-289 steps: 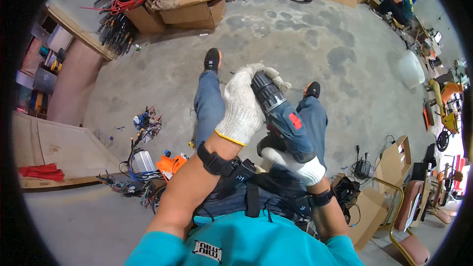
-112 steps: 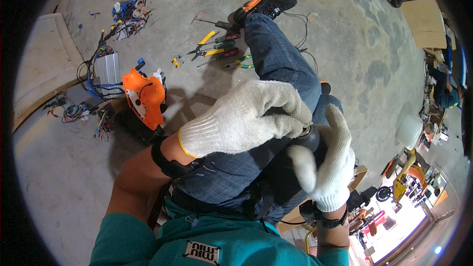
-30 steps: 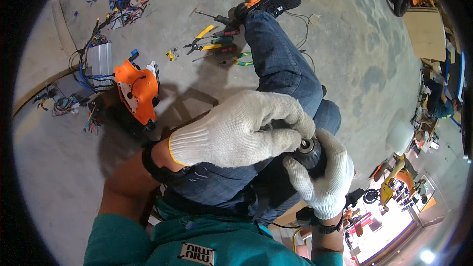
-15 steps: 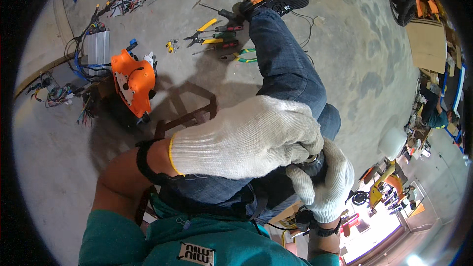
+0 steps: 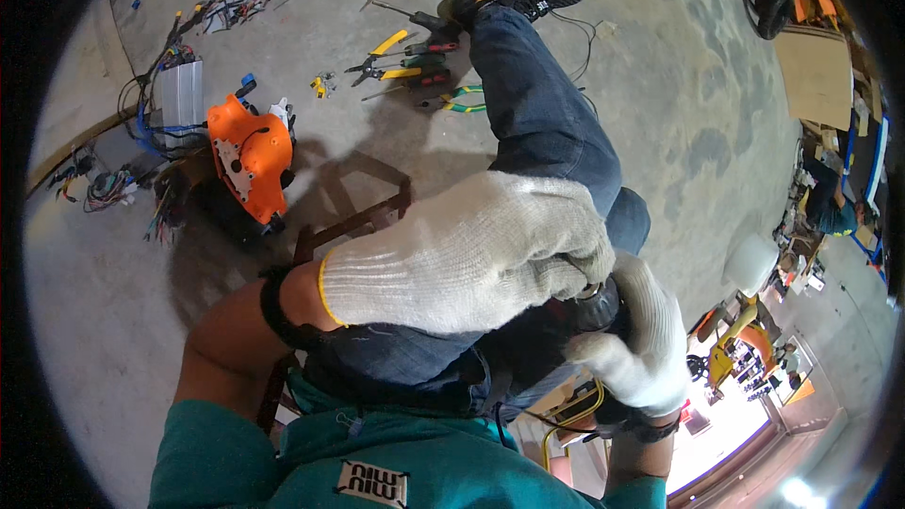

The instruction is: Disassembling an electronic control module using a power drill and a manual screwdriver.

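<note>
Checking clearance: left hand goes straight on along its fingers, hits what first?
Probably the drill's dark tip, right at the left hand's fingertips; then the right hand just beyond. Depth is unclear from this one view.

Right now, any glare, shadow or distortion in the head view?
Head view: the bright opening at lower right is blown out; shadow darkens the floor beside the orange shell; fisheye bends outer edges; knit texture reads on the left hand.
</note>
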Tool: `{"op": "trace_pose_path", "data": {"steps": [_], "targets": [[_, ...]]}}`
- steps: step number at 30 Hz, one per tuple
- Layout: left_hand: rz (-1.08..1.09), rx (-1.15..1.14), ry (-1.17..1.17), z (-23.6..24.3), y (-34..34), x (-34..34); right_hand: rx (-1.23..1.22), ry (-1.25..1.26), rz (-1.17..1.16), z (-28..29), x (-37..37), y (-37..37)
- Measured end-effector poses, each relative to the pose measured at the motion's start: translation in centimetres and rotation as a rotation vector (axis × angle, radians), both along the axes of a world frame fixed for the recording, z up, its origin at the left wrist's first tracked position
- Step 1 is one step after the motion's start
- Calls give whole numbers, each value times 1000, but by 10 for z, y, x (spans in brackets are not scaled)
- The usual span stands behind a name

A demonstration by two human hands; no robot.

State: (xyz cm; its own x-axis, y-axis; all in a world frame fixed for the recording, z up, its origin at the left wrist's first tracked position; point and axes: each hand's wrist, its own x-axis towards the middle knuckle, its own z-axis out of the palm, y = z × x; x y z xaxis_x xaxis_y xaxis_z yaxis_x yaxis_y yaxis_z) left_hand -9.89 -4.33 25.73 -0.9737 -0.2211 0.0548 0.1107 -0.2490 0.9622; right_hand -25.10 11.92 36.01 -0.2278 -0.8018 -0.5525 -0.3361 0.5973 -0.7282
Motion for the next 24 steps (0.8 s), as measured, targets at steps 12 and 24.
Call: {"op": "trace_pose_path", "data": {"steps": [12,24], "targets": [[-4,-46,-13,-4,-6,-9,4,215,19,-1,7,-13],[9,-51,4,-9,-7,-8,21,199,-20,-2,9,-13]]}}
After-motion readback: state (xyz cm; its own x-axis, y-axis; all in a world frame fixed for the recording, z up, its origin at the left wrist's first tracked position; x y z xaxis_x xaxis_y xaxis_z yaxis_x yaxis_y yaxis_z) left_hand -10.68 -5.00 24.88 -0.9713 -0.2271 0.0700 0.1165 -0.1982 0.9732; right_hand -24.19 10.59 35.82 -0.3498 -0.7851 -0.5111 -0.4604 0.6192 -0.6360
